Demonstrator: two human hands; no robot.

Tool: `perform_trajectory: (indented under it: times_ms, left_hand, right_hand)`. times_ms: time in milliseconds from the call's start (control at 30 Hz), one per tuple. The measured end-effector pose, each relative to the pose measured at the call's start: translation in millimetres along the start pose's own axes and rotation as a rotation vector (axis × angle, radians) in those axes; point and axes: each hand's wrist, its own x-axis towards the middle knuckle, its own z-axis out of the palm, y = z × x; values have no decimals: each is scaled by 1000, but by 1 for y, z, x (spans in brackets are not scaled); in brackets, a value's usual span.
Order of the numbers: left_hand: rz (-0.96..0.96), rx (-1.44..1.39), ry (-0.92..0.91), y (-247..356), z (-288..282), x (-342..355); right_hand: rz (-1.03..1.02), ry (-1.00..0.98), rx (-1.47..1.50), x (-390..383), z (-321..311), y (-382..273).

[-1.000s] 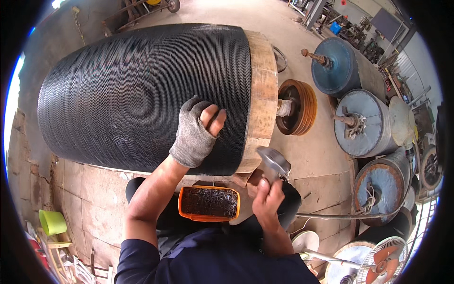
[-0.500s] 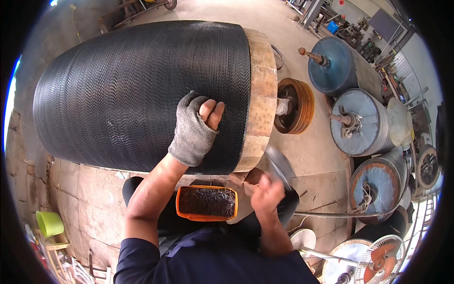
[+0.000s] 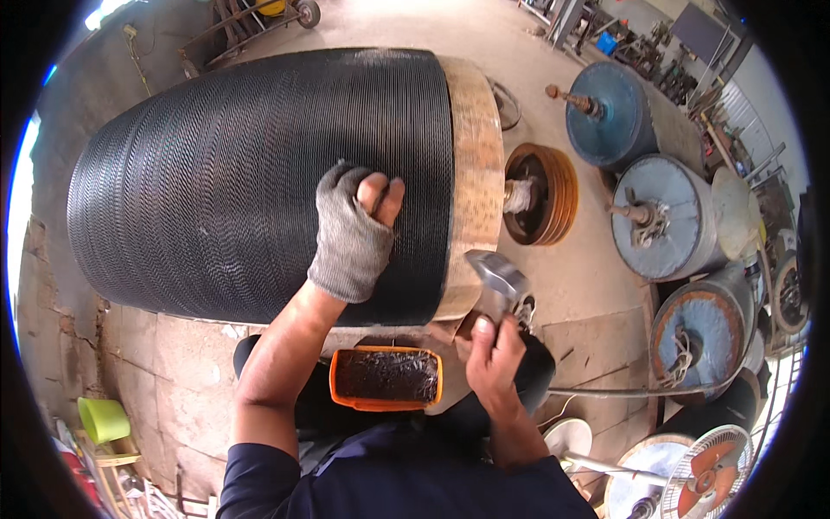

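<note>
A large drum (image 3: 251, 186), covered in close black bristle-like rows, lies across in front of me. At its right end is a bare band of pale wood (image 3: 474, 182). My left hand (image 3: 356, 227), in a grey fingerless-style glove, rests on the black surface with its fingers curled closed; whatever it pinches is hidden. My right hand (image 3: 494, 355) is bare and wrapped round the handle of a hammer (image 3: 499, 273), whose metal head is raised beside the wooden end. An orange-rimmed box (image 3: 387, 403) of small dark pieces, perhaps nails, sits at my lap.
A rusty grooved pulley (image 3: 553, 195) sits on the drum's shaft at the right. Several metal rollers (image 3: 657, 216) line the right side, with a fan (image 3: 707, 480) at the lower right. A green bucket (image 3: 104, 419) stands at the lower left.
My right hand and the hammer, blurred before, now show sharply, with the hammer head higher beside the drum's wooden end. The left hand stays on the drum. The whole view has shifted slightly.
</note>
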Motion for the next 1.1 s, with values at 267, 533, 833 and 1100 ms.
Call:
perform_trajectory:
  times_ms: [267, 533, 833, 1100]
  left_hand:
    - [-50, 139, -76, 1, -9, 18]
    - [-142, -453, -110, 91, -14, -42]
    - [-181, -390, -278, 90, -19, -19]
    - [-235, -245, -228, 101, 6, -16]
  right_hand:
    - [155, -77, -327, -5, 22, 44]
    - [-26, -4, -166, -22, 9, 41]
    - [30, 5, -68, -18, 8, 39]
    - [-98, 46, -85, 0, 6, 26]
